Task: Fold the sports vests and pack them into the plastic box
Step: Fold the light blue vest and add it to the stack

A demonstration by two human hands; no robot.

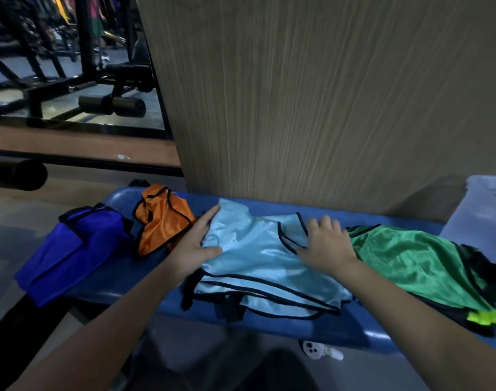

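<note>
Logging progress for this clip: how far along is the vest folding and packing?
Early. Both hands, left and right, lie flat on the light blue vest, spread on the bench, not yet folded. The blue vest looks roughly folded; the orange vest is crumpled and the green vest loose. No vest shows in the visible part of the box.

plastic box point(478, 210) cropped at right edge, green vest point(418, 263) partly cropped
</note>
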